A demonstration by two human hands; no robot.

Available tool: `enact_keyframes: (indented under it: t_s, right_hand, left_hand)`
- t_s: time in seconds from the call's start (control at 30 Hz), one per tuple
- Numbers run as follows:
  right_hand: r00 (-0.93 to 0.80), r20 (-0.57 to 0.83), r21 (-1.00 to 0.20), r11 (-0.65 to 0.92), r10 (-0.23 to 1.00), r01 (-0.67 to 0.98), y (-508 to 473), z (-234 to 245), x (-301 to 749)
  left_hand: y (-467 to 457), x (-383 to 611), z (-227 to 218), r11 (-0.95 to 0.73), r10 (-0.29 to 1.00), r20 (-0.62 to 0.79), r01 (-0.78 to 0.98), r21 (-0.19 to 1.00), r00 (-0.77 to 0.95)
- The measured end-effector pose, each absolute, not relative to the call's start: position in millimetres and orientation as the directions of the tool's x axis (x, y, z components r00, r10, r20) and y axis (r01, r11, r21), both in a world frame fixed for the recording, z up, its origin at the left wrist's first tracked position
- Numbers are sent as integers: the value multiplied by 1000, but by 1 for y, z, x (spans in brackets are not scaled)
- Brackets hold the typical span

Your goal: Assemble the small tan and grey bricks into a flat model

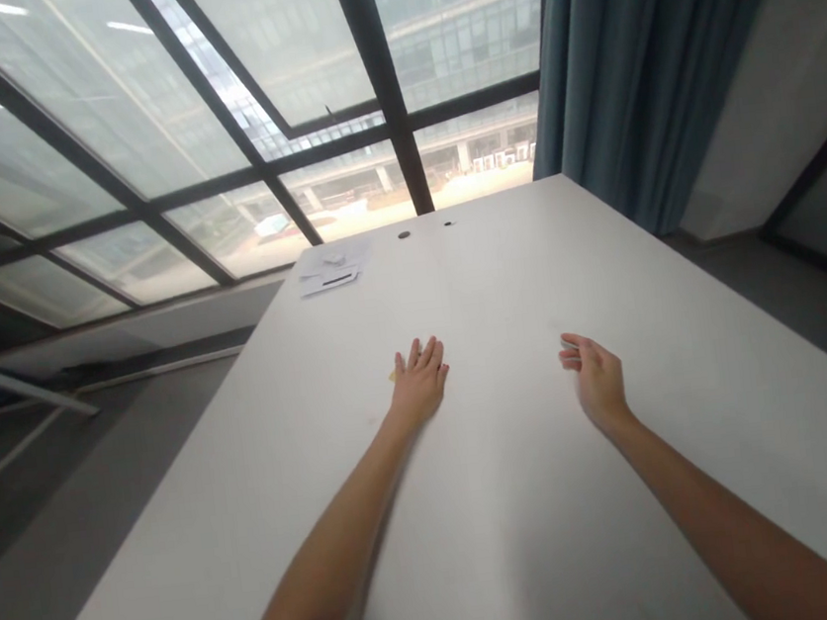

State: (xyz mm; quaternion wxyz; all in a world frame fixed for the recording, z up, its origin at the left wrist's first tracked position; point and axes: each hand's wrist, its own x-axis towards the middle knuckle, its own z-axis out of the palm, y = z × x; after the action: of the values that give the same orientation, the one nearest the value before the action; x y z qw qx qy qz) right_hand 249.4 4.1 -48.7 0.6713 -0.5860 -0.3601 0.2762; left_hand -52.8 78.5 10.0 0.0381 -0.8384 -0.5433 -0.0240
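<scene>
So the left hand (421, 389) is palm-down on the worktop (502, 300), fingers spread out pretty loose, not closed round anything I can see. There's a tiny yellow bit (392, 376) poking out just beside the little finger, and a small dark speck (419, 353) showing between the fingers. That yellow bit might carry on under the palm, but the hand covers whatever's there, so can't say what it is.

The right hand (602, 380) is off to the right, well apart from the left one, fingers half curled and pointing in toward it. Whether there's something thin between those fingers, I honestly can't tell.

Beyond the left fingers, over to the left, some papers (310, 288) lie with a dark strip (337, 280) on them, well out of the way.

What could go wrong, imo: if the left hand slides sideways or lifts with a damp palm, a small light thing under it could get dragged along or flicked off. Pressing too hard might crease it if it's flimsy. And with the palm covering it, the right fingers would be groping half blind, so a fumbled pinch looks like the main risk.
</scene>
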Motion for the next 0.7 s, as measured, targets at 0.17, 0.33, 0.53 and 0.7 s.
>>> enact_keyframes:
  t_s: [0.17, 0.33, 0.53, 0.7]
  right_hand:
    - [582, 172, -984, 162, 795, 69, 3, -46, 249]
    - [563, 248, -969, 189, 788, 161, -3, -37, 244]
    - [256, 549, -761, 350, 796, 546, -31, -20, 217]
    - [25, 509, -743, 425, 861, 517, -49, -23, 208]
  left_hand:
    - [55, -43, 16, -329, 937, 147, 943, 56, 318]
    - [-14, 18, -5, -468, 883, 110, 844, 263, 455]
    - [-30, 27, -16, -473, 881, 290, 664, 579, 375]
    - [-34, 15, -11, -454, 887, 325, 493, 742, 329]
